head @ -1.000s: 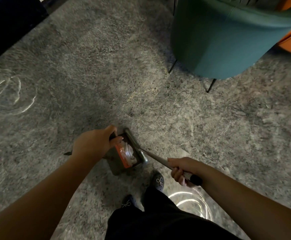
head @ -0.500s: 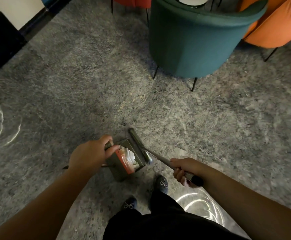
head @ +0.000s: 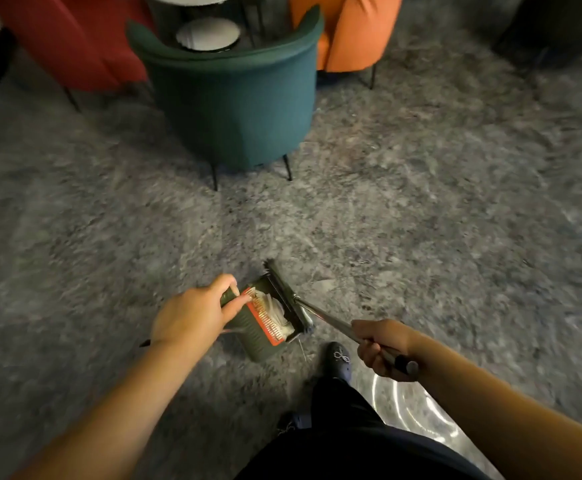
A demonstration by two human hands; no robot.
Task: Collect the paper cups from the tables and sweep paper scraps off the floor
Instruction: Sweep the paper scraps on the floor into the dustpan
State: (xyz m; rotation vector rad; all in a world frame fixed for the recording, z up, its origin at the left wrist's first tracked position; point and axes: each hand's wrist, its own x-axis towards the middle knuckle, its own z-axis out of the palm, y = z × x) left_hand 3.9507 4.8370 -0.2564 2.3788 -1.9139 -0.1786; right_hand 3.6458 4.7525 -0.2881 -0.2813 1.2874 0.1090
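My left hand (head: 192,315) grips the handle of a dark green dustpan (head: 254,329) with an orange comb edge, held just above the grey floor. White paper scraps (head: 275,311) lie inside the pan. My right hand (head: 381,346) grips the metal handle of a broom (head: 331,322), whose dark head (head: 287,296) rests against the open mouth of the dustpan. A small pale scrap (head: 322,284) lies on the floor just right of the broom head.
A teal armchair (head: 234,102) on thin black legs stands ahead, with a red chair (head: 71,39) to its left and an orange chair (head: 348,32) to its right. A round white table (head: 208,34) sits behind the teal chair. My dark shoes (head: 339,360) are below the dustpan.
The view has tilted up and forward, bringing the red and orange chairs and the round table into sight. Both hands keep their grips on dustpan and broom, moved slightly right.
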